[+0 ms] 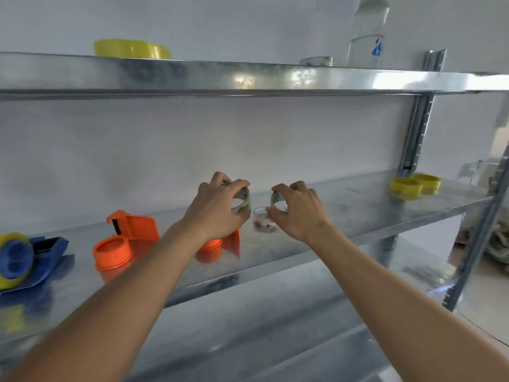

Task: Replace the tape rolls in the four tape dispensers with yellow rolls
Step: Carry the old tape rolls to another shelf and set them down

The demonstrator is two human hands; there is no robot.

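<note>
A person reaches both bare arms toward the middle shelf of a metal rack. The left hand holds a patterned tape roll with fingers curled over its rim, and the right hand holds a second patterned roll the same way; the two rolls face each other just above the shelf. A third small patterned roll sits on the shelf between and just below the hands. This looks like the removal step: old rolls are out and being put aside. An orange dispenser stands with a bare hub, and a second orange dispenser sits partly behind the left wrist. At the far left, a blue dispenser already carries a yellow roll. Next, the hands likely need to put the old rolls down and fetch yellow ones: two yellow rolls lie at the right end of this shelf, well apart from the dispensers, and more yellow tape rests on the top shelf. A fourth dispenser is not visible. The blue dispenser is cut off by the frame edge, and motion blur hides the rolls' patterns.
</note>
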